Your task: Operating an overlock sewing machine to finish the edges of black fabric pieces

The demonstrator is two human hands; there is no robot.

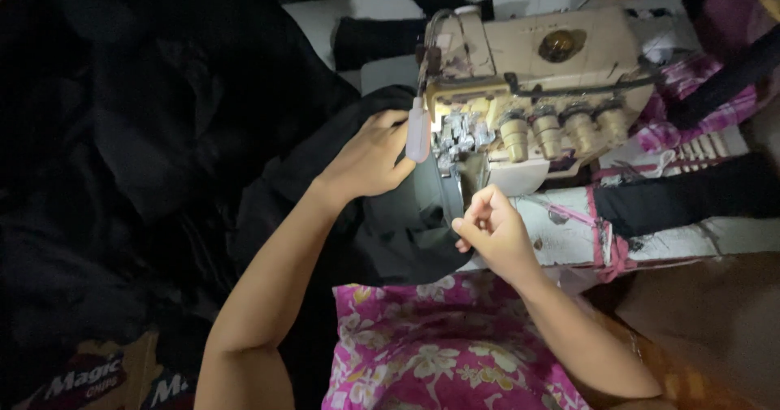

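A beige overlock sewing machine (561,77) stands on a worn white table (691,235), lit by its small lamp (418,134). Black fabric (406,215) lies under the presser foot area (461,134) and spills off to the left. My left hand (370,160) rests flat on the black fabric just left of the lamp, fingers curled over the cloth. My right hand (491,229) pinches the fabric's edge in front of the machine, fingers closed on it.
A large heap of black cloth (138,150) fills the left side. Four thread tension knobs (565,130) line the machine's front. Pink checked cloth (691,101) and another black piece (691,199) lie at right. My lap shows a pink floral garment (439,353).
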